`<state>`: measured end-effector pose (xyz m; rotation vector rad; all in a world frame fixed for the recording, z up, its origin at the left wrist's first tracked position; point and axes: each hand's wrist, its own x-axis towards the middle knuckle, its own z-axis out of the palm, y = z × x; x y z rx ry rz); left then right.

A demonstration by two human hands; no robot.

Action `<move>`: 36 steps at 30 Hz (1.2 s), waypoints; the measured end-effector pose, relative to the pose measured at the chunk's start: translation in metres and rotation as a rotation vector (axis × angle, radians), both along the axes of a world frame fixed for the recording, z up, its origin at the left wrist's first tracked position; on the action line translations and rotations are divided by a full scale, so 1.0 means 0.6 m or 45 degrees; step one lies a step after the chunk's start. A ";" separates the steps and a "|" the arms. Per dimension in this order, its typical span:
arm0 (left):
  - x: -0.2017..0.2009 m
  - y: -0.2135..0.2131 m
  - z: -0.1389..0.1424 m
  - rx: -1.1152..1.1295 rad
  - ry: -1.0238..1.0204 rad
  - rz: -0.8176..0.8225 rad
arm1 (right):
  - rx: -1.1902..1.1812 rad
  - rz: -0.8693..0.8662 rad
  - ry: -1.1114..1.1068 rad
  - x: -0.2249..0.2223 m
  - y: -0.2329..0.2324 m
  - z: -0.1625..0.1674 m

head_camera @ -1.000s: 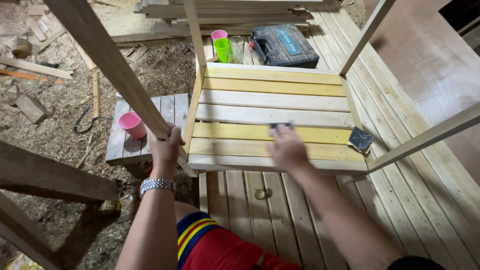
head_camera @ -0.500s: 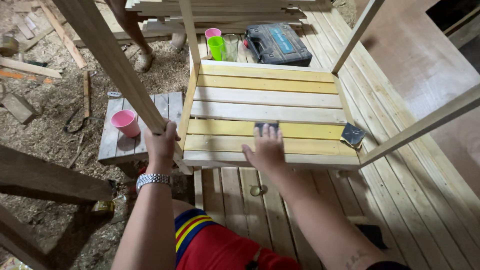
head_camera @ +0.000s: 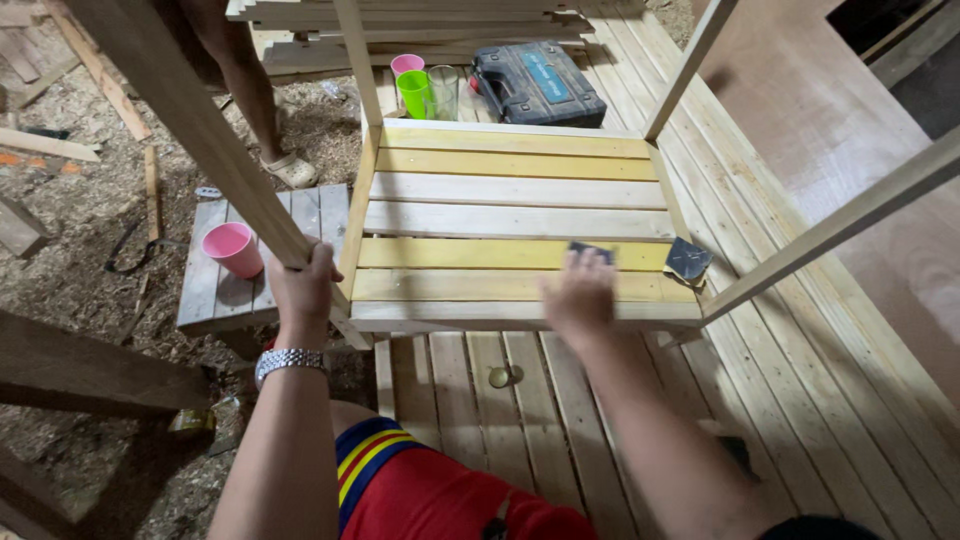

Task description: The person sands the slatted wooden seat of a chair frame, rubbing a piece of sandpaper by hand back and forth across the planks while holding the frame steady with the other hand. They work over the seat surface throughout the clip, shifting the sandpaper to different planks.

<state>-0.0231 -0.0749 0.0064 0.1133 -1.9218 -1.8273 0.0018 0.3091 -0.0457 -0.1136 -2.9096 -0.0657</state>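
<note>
Head view, looking down: slatted wooden frame (head_camera: 515,225) lying flat over the plank floor (head_camera: 800,380), pale and yellow slats alternating; left hand (head_camera: 300,290) closed around a slanting wooden leg (head_camera: 190,120) at the frame's near left corner, wristwatch (head_camera: 288,360) on that wrist; right hand (head_camera: 578,295) spread flat and blurred, pressing a dark piece of sandpaper (head_camera: 592,252) onto a yellow slat near the front edge; second dark sanding pad (head_camera: 688,260) lying loose just beside it at the right corner.

Left of the frame, small wooden stool (head_camera: 215,290) carrying a pink cup (head_camera: 233,248); beyond the frame, stacked pink and green cups (head_camera: 410,85) beside a clear glass and a dark tool case (head_camera: 538,82); another person's bare leg and sandal (head_camera: 290,170) on the sawdust-strewn ground at upper left.

For sanding well, likely best: stroke along the grain of the slat, not across; keep the palm flat for even pressure; hold the leg firmly to stop the frame sliding; mind the slat edges and gaps, where paper can catch and fingers can pick up splinters.
</note>
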 end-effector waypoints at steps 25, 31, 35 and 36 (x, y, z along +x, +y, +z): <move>0.024 -0.005 0.014 -0.083 -0.044 -0.145 | -0.075 -0.005 -0.056 0.024 0.034 0.021; 0.024 0.001 0.012 -0.118 -0.093 -0.029 | -0.114 0.293 -0.046 0.042 0.006 0.011; 0.024 0.009 0.019 -0.093 -0.086 -0.013 | -0.106 0.171 -0.049 0.058 0.094 0.022; 0.025 0.011 0.021 -0.108 -0.133 0.001 | -0.057 0.098 -0.065 0.060 0.111 0.025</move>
